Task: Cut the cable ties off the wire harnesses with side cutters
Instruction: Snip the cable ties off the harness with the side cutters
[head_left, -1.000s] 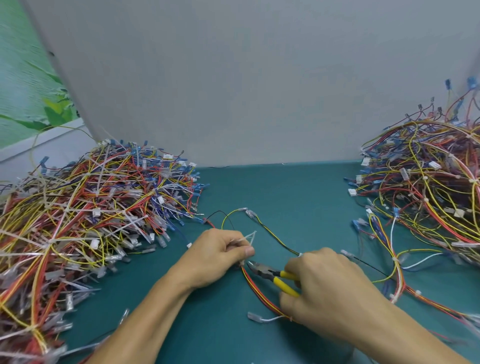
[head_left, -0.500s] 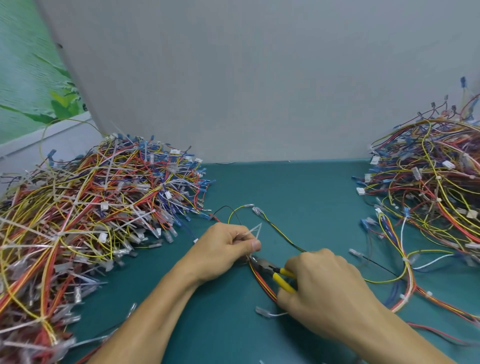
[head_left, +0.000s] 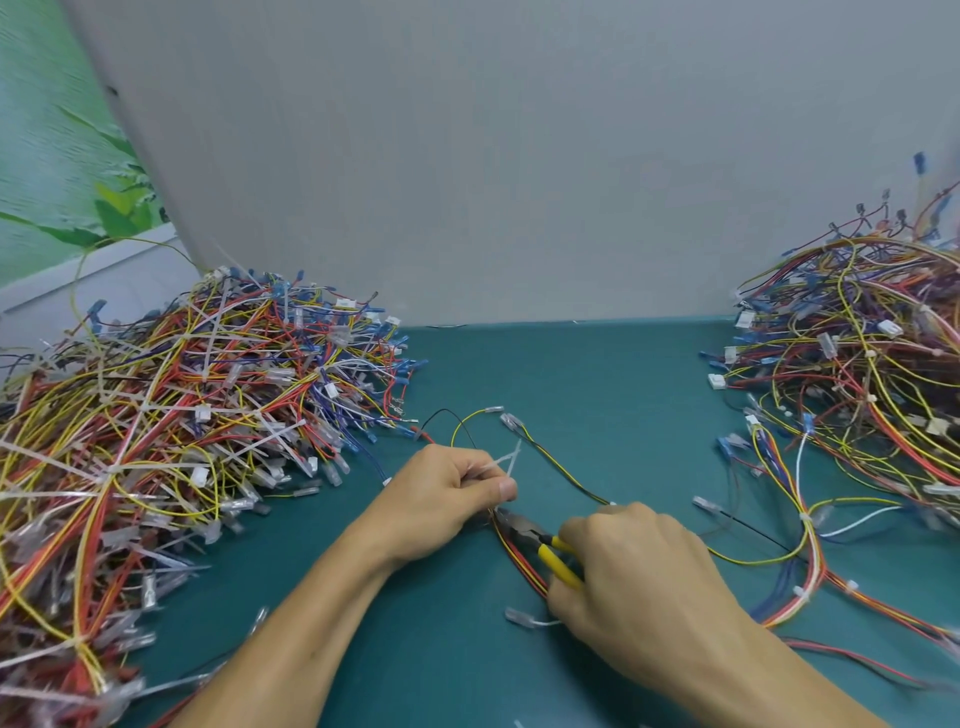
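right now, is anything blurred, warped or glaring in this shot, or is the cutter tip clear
Head view: centre sharp, side cutters and left hand clear; left harness pile smears toward the lower corner, right harness pile blurs at the frame edge; wide lens tilts the grey backboard; light even, no glare.

A wire harness (head_left: 521, 558) is gripped in the curled left hand (head_left: 441, 493), with a white cable tie (head_left: 506, 461) projecting above the fingers. Yellow-handled side cutters (head_left: 540, 544) are held in the right hand (head_left: 644, 592), the tip positioned just below the left thumb. A left pile (head_left: 182, 415) and a right pile (head_left: 872, 374) of harnesses are located on the green counter (head_left: 571, 374).
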